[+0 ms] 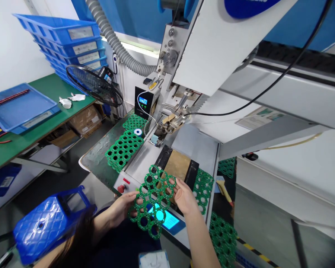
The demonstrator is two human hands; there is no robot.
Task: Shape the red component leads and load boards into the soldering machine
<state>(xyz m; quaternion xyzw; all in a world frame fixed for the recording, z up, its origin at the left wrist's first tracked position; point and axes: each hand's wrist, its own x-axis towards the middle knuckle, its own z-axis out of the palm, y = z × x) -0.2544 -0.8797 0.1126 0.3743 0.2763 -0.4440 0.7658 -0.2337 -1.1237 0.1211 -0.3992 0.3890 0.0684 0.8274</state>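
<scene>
A green circuit board panel (153,190), made of joined rings with round holes, is held up between my two hands. My left hand (125,208) grips its left edge, fingers partly behind it. On the opposite edge, my right hand (183,194) pinches the panel near its upper right. Beneath the panel, a lit screen (170,221) on the machine's front shows through the holes. Just behind it lies a fixture with a tan plate (177,165) between black bars. A similar green panel (203,188) rests on the machine bed right of the fixture.
Stacked green panels (124,149) stand left of the machine, and more (223,240) lie at the lower right. The machine's head (170,123) hangs over the bed. A red button (121,188), blue stool (44,223), black fan (95,85) and brush (225,190) are nearby.
</scene>
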